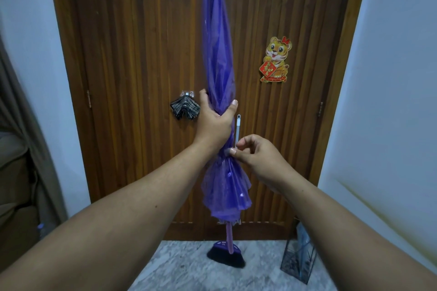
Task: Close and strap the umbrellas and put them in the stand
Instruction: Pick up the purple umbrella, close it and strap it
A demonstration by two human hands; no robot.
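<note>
The left hand (pixel 214 120) grips the folded umbrella (pixel 218 59) upright before the door (pixel 132 54); the right hand (pixel 254 156) pinches its strap (pixel 229 151). If either grip loosens, the canopy may unfurl before fastening

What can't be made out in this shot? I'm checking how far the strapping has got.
Head view only:
- Strap: the right hand pinches at the umbrella and its fingertips cover the fastening, so fastened or not cannot be told.
- Umbrella tip: cut off by the top edge.
- Umbrella handle: its end blends with the broom behind.
- Stand: contents too dim and blurred.
- Left hand: fingers hidden behind the canopy.
</note>
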